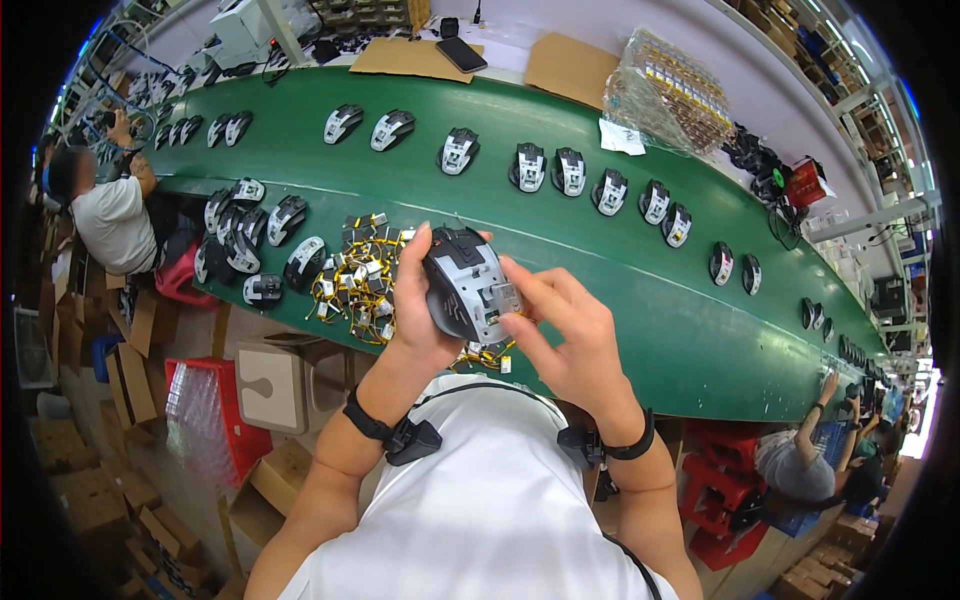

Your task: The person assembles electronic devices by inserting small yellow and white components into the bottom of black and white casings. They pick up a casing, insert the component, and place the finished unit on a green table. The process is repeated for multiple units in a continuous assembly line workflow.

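Observation:
My left hand (412,305) is wrapped round a black and silver computer mouse (462,280), held up above the near edge of the green bench. A small translucent square part (504,298) sits at the opening in the mouse's top. The thumb and forefinger of my right hand (572,335) are closed on that part, against the mouse. Just left of the mouse lies a heap of small parts with yellow and black wires (355,285); some of it shows beneath my hands. Further left several similar mice (240,235) are bunched together.
More mice (460,152) stand in a spaced row along the long green bench (640,270). A phone (461,55) lies on cardboard behind it. Bagged parts (670,90) are at the back right. One person (110,215) sits at left, others at far right. Cartons cover the lower left floor.

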Demonstrator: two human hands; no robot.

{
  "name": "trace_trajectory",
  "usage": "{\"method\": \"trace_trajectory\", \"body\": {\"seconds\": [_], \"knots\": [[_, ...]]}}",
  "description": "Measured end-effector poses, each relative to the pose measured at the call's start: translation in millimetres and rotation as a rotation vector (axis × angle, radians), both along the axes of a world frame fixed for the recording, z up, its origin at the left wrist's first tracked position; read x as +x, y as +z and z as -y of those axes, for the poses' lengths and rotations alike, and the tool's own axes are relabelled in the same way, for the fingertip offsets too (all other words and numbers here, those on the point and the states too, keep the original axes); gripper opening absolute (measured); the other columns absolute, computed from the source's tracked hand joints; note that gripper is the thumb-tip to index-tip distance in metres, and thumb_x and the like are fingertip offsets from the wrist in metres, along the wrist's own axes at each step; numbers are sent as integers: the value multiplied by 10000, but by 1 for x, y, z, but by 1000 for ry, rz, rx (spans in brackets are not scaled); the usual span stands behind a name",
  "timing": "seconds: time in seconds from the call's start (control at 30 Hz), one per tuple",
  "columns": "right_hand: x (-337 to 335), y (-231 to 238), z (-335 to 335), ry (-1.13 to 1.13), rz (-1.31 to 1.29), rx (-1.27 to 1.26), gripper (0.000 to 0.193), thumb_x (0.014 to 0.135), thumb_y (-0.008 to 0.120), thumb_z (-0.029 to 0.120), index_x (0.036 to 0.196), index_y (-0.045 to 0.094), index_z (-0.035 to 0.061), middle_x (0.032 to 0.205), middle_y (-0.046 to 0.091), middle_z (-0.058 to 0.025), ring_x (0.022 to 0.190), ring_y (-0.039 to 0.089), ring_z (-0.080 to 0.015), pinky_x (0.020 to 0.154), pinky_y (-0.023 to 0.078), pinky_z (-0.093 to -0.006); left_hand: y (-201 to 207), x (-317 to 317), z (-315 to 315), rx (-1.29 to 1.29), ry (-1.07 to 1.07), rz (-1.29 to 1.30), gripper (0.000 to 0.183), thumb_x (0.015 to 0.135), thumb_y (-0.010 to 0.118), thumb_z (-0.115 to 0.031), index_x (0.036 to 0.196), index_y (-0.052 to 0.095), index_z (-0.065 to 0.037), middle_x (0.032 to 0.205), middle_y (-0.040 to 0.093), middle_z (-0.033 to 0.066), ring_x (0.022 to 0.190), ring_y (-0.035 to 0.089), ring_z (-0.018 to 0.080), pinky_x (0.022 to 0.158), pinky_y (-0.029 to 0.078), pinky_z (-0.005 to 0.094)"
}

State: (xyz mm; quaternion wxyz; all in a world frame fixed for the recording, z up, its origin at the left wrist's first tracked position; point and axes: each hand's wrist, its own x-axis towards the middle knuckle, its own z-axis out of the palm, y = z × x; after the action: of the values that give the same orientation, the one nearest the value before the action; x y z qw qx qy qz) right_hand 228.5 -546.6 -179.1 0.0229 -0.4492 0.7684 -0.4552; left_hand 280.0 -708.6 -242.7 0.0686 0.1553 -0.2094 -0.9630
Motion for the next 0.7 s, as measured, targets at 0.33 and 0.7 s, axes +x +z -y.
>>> {"method": "trace_trajectory", "body": {"seconds": [0.33,0.7], "knots": [[14,-8,7,-51,-335,71,550,770,766,97,1286,599,4,967,556,-79,744,539,-220,639,492,-322,8,3,0,24,38,-102,665,939,397,-614,1188,572,-23,1029,666,200,869,680,301,797,571,414],[5,-14,4,-15,-510,-24,367,729,812,158,1069,719,59,888,629,-48,658,594,-178,573,489,-302,8,3,1,34,-5,-93,623,950,405,-609,1135,579,-40,979,668,195,803,687,342,721,588,428]]}}
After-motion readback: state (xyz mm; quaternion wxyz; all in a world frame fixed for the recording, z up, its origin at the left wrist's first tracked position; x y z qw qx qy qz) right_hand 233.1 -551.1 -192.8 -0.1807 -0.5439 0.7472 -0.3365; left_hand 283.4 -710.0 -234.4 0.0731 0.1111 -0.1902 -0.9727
